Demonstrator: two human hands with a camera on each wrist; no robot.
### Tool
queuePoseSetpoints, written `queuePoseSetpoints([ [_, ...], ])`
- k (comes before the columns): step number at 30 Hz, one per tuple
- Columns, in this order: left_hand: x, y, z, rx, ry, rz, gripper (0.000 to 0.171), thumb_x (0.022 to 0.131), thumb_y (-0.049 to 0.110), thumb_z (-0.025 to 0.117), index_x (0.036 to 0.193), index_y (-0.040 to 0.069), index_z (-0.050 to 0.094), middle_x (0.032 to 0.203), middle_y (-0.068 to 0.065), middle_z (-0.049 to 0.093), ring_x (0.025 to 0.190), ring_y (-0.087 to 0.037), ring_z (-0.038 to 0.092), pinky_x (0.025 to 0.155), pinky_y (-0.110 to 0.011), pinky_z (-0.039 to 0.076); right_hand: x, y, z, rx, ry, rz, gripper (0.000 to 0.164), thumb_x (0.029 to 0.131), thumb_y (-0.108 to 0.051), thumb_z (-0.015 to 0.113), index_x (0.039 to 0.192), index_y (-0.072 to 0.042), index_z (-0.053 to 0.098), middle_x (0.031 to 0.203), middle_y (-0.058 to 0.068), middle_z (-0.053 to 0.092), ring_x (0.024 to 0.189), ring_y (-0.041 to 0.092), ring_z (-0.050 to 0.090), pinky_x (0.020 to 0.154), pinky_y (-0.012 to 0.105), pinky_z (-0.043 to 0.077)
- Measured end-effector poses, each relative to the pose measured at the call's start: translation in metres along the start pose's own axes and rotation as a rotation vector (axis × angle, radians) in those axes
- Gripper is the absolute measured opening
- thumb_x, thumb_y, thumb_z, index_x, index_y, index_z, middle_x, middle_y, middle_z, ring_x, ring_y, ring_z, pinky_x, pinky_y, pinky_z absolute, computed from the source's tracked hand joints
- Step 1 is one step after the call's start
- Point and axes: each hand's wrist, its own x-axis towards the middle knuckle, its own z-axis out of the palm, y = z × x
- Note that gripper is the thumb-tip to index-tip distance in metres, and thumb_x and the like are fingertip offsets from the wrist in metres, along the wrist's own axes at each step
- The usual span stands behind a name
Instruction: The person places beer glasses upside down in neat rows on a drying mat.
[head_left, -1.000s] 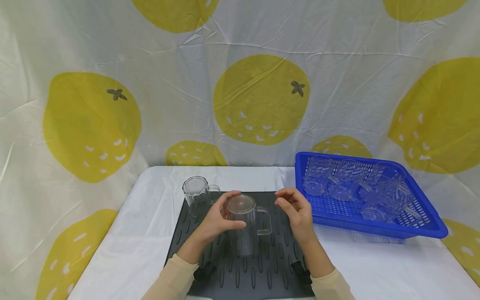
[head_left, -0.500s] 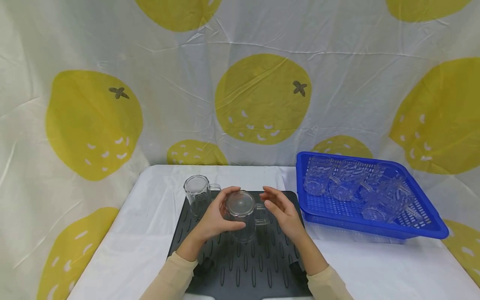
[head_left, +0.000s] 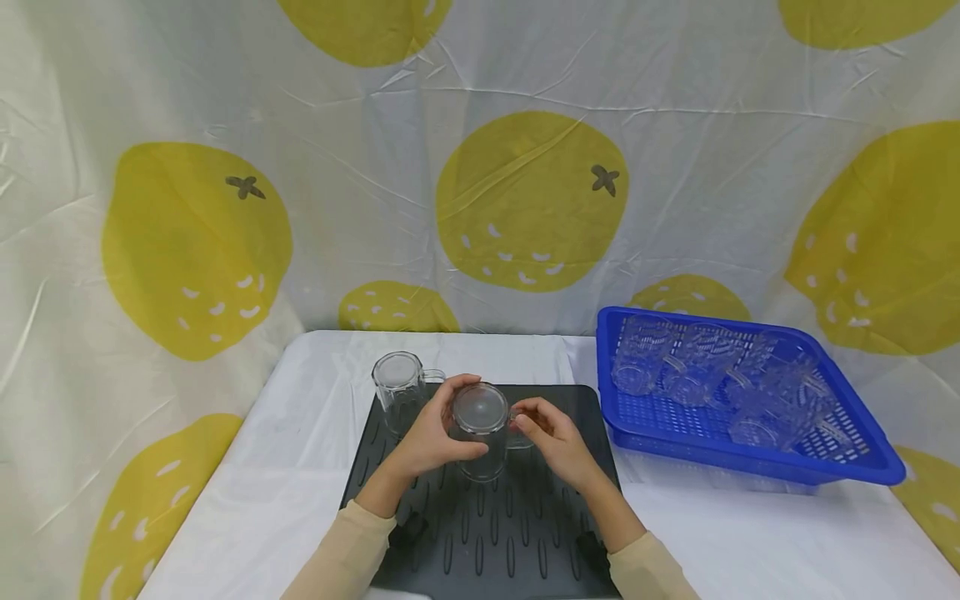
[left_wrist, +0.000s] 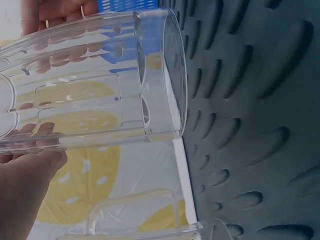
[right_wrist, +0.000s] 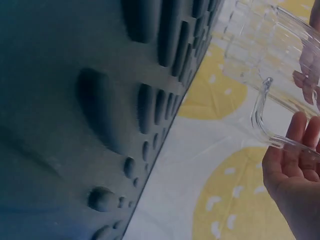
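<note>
A clear glass mug (head_left: 481, 433) is held upside down over the dark ribbed mat. My left hand (head_left: 432, 433) grips its body from the left, fingers and thumb curled round it. On the other side my right hand (head_left: 552, 437) pinches the mug's handle (right_wrist: 258, 110), as the right wrist view also shows. The rim (left_wrist: 175, 75) is close to the mat in the left wrist view; I cannot tell whether it touches. A second glass mug (head_left: 400, 392) stands at the mat's far left corner, its handle to the right.
The dark mat (head_left: 495, 533) with raised ribs lies on a white-covered table (head_left: 255, 475). At the right is a blue plastic basket (head_left: 757, 462) holding several glass mugs (head_left: 697, 379). A lemon-print cloth (head_left: 337, 192) hangs behind the table.
My right hand has come left and slightly down from beside the mug to its handle. The mug's handle has swung a little, while my left hand keeps its grip.
</note>
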Motion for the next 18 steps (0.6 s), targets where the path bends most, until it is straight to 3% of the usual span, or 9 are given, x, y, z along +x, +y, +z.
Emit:
queuePoseSetpoints([
  [5,0.005,0.015,-0.002,0.056,-0.032,-0.041,0.08,0.07,-0.01,0.072,0.138,-0.003,0.029,0.131,-0.019,0.041,0.112,-0.024,0.047,0.093,-0.039,0.041,0.003,-0.002,0.0,-0.048,0.009,0.013,0.019,0.097,-0.003,0.045,0.11,0.007,0.055,0.102,0.02,0.059,0.095,0.043,0.056,0.086,0.045,0.047],
  [10,0.016,0.026,-0.007,0.128,-0.064,-0.08,0.079,0.072,-0.007,0.073,0.137,-0.004,0.029,0.135,-0.019,0.039,0.113,-0.025,0.046,0.094,-0.04,0.04,0.011,-0.019,-0.002,-0.109,0.022,0.027,0.019,0.096,-0.002,0.046,0.108,0.01,0.054,0.1,0.022,0.059,0.095,0.04,0.057,0.084,0.034,0.049],
  [12,0.021,0.022,-0.01,0.143,-0.067,-0.095,0.08,0.073,-0.005,0.073,0.139,-0.002,0.028,0.136,-0.018,0.037,0.114,-0.026,0.045,0.095,-0.042,0.038,0.016,-0.02,-0.004,-0.138,0.017,0.044,0.02,0.096,-0.004,0.046,0.109,0.009,0.054,0.101,0.02,0.06,0.097,0.038,0.058,0.085,0.032,0.048],
  [18,0.036,0.008,-0.02,0.237,-0.059,-0.171,0.082,0.073,0.004,0.076,0.141,0.011,0.03,0.137,-0.006,0.038,0.11,-0.021,0.047,0.088,-0.038,0.042,0.032,-0.005,-0.016,-0.214,-0.028,0.077,0.023,0.098,-0.015,0.046,0.111,0.003,0.054,0.105,0.018,0.06,0.101,0.032,0.056,0.087,0.043,0.045],
])
